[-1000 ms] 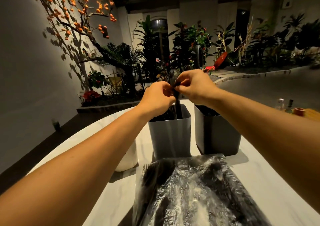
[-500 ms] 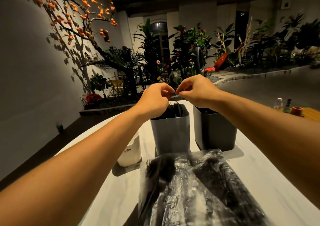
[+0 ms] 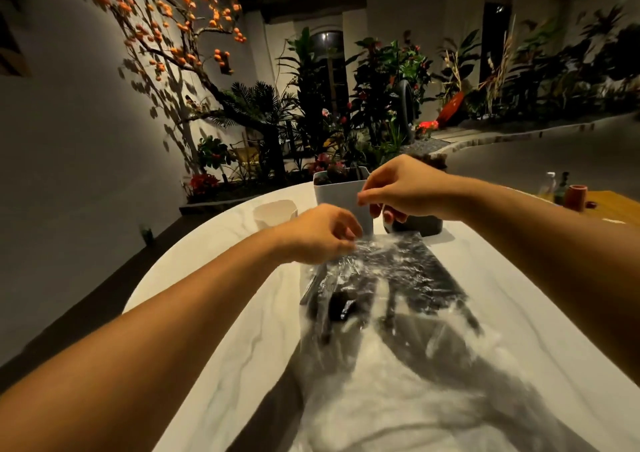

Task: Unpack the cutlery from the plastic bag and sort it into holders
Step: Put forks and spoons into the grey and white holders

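Left hand [image 3: 320,233] seems to pinch the plastic bag [image 3: 388,289] mouth; right hand [image 3: 401,188] loosely curled, apparently empty; tugging carelessly could spill cutlery across the surface [image 3: 225,313].

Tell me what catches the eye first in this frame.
Two hands, left hand and right hand, meet over the far end of a crinkled plastic bag of dark cutlery on the white table. Behind them stands a grey holder, with an orange-fruited tree on the wall beyond.
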The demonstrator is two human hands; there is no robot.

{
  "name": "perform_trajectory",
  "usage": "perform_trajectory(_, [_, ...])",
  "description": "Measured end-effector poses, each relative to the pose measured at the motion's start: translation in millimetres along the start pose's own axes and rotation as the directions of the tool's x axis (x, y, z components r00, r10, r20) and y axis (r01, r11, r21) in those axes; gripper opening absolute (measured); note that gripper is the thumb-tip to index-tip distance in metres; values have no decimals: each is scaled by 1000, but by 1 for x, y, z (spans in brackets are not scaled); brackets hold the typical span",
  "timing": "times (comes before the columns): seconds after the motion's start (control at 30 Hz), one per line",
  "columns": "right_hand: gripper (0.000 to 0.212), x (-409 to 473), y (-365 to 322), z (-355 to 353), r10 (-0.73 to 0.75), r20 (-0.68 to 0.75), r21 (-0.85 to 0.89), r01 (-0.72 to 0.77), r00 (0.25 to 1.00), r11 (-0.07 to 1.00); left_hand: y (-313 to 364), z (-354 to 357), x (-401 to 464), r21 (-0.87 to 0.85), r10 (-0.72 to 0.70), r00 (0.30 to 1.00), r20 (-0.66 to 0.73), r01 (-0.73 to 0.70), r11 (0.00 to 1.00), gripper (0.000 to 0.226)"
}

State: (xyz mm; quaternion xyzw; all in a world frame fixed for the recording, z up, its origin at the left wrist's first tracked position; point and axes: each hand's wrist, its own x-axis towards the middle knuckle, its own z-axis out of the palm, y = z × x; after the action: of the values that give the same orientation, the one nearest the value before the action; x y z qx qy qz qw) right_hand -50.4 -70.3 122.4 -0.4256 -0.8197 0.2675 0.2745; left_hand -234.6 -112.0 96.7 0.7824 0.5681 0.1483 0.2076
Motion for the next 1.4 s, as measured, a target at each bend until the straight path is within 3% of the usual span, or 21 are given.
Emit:
perform_trajectory(0.13, [22,-37,-4,16,18,143,30,-22,990,999,10,26,-41,-21,4,982,189,0,1000,40])
perform_trajectory(0.27, [21,-70,1,31,69,219,55,-83,973,995,20,64,-72,112,-56,940,336,19,993,60])
perform_trajectory(0.37, [19,-93,1,34,103,381,103,-153,919,983,21,86,-86,184,-78,930,359,11,983,57])
perform_trajectory(0.47, [24,-114,-7,36,122,650,125,-264,750,956,15,89,-91,174,-16,976,219,-23,985,20])
perform_trajectory(0.53, [28,-123,-10,43,115,764,110,-304,634,946,14,88,-88,64,16,999,29,-17,998,8])
perform_trajectory(0.57, [29,-123,-9,49,129,773,83,-300,622,950,14,87,-86,13,5,995,-104,-4,1000,5])
perform_trajectory(0.6, [30,-122,-7,56,160,741,37,-278,652,960,15,85,-84,-23,-16,968,-250,11,1000,3])
perform_trajectory(0.67, [32,-116,-1,65,193,582,-153,-127,790,980,18,77,-81,-22,-39,856,-516,32,999,5])
perform_trajectory(0.77, [42,-109,6,66,125,358,-505,79,925,860,16,61,-82,85,24,691,-723,54,995,2])
perform_trajectory(0.93, [47,-104,9,71,190,340,-479,-4,921,878,6,52,-80,137,129,498,-857,-21,990,7])
perform_trajectory(1.0, [44,-99,7,83,229,348,-495,-29,909,868,4,54,-76,137,160,455,-876,-84,987,8])
perform_trajectory(1.07, [49,-93,6,98,253,328,-513,-53,910,857,0,59,-73,128,186,481,-857,-151,980,11])
perform_trajectory(1.27, [68,-76,12,133,200,289,-511,-26,936,859,-18,76,-75,12,202,699,-686,-267,964,44])
perform_trajectory(1.4, [69,-68,15,138,195,260,-470,-53,946,881,-31,78,-78,26,283,709,-646,-350,937,65])
